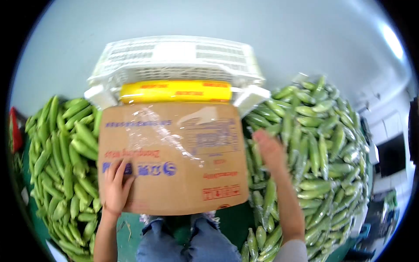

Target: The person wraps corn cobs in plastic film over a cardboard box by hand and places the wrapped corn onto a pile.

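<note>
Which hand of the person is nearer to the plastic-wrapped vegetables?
Right. The right hand appears over the wrapped vegetables; the left hand lies on the cardboard box, farther away.

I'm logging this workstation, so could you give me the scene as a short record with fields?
Left hand: on the flat brown printed cardboard
Right hand: blurred, beside the cardboard's right edge; contact unclear
Behind cardboard: yellow roll with red print, then white slatted plastic crate
Left pile: unwrapped green corn-like ears
Right pile: clear-plastic-wrapped green ears
</note>
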`<state>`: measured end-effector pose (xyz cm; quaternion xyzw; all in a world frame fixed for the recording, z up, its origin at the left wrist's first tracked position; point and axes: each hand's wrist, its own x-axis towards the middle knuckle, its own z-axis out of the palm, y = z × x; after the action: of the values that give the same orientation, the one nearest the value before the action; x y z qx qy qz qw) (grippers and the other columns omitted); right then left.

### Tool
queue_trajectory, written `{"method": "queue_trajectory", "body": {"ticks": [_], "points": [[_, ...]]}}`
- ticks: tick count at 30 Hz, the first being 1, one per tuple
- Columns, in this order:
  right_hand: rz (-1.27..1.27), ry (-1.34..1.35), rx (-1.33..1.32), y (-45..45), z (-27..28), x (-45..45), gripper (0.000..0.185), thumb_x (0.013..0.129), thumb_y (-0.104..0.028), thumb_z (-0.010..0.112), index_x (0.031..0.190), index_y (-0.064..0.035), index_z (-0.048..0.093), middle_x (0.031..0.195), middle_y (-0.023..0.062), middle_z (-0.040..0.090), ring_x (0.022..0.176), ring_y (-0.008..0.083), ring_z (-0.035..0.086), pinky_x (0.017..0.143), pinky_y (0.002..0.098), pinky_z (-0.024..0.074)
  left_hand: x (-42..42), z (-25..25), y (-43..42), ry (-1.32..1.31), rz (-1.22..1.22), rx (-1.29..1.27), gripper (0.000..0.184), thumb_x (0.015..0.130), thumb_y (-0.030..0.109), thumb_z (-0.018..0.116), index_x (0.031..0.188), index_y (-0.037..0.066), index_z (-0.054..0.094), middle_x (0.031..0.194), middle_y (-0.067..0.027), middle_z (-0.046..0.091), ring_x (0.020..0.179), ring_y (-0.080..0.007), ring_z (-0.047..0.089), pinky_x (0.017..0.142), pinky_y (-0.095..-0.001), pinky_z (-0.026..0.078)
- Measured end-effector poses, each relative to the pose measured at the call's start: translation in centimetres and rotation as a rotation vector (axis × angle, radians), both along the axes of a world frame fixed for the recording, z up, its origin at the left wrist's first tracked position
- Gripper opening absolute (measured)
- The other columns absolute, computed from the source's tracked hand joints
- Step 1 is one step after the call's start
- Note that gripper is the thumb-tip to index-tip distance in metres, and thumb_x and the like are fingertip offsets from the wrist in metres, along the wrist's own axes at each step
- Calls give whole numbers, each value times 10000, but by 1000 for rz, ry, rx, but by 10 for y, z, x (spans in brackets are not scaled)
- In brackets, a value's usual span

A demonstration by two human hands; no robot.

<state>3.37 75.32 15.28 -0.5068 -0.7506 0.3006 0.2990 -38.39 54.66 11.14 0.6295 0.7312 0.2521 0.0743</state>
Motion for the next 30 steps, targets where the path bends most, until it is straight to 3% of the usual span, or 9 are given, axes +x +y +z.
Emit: {"method": "queue_trajectory", "body": {"ticks": [2, 6, 10, 11, 14, 19, 23, 25, 30], "points": [[407, -357, 318, -46, -15, -76, 508, 817, -176, 718, 1293, -94, 561, 1303, 142, 571, 1303, 289, 465, 1090, 398, 367, -7, 15, 33, 76, -14, 52, 531, 790, 118, 709, 1291, 50, 549, 1351, -179, 480, 1199, -390, 476, 995, -436, 401], [284, -237, 442, -27, -70, -117, 325, 807, -175, 702, 1116, -94, 637, 1236, 68, 612, 1273, 316, 479, 965, 432, 436, -52, -22, 102, 216, -282, 318, 254, 812, 144, 676, 1047, 70, 614, 1124, -136, 618, 1046, -371, 578, 864, -436, 473], [72, -119, 108, -58, -69, -76, 97, 919, -123, 615, 986, -56, 637, 932, 104, 673, 893, 251, 646, 834, 370, 495, -44, -14, 69, 75, -68, 100, 58, 834, 93, 565, 806, 73, 518, 783, -97, 597, 731, -298, 629, 597, -402, 500], [-39, 290, -199, -67, -56, -65, 105, 936, -88, 585, 993, -7, 619, 860, 77, 657, 848, 162, 633, 794, 309, 503, -49, -10, 40, 120, -182, 137, 49, 838, 102, 567, 822, 76, 530, 790, -93, 600, 730, -287, 628, 607, -388, 508], [79, 126, -337, -113, -24, -43, 65, 925, -8, 530, 895, 15, 583, 869, 94, 656, 772, 139, 610, 718, 281, 500, -51, -9, -37, 7, -526, 363, 57, 843, 90, 587, 890, 76, 557, 784, -77, 596, 687, -266, 608, 610, -351, 519], [50, 124, -415, -145, -63, -27, 75, 949, -45, 510, 905, 3, 548, 793, 65, 635, 744, 132, 609, 739, 261, 491, -42, -61, -127, -134, 197, 362, 155, 809, 19, 629, 941, 28, 549, 909, -144, 586, 822, -336, 572, 767, -398, 482], [33, 128, -422, -141, -74, -23, 83, 963, -68, 507, 921, -4, 540, 798, 55, 618, 758, 120, 592, 751, 254, 479, -146, -173, -110, -198, 1067, 241, 662, 807, 309, 737, 1315, -12, 459, 1237, -244, 505, 1152, -383, 464, 987, -459, 376], [37, 169, -388, -143, -74, -30, 80, 964, -74, 512, 927, -7, 536, 804, 56, 617, 766, 120, 592, 757, 254, 478, -153, -183, -85, 35, 1163, -308, 925, 748, 368, 782, 1470, 71, 287, 1386, -280, 388, 1189, -426, 440, 1037, -459, 365], [23, 293, -378, -154, -85, -24, 71, 955, -69, 527, 913, -13, 541, 812, 59, 609, 773, 122, 593, 756, 259, 481, -167, -207, -106, -145, 993, 149, 849, 751, 130, 754, 1454, 9, 294, 1368, -245, 448, 1249, -403, 458, 1043, -416, 394]]}}
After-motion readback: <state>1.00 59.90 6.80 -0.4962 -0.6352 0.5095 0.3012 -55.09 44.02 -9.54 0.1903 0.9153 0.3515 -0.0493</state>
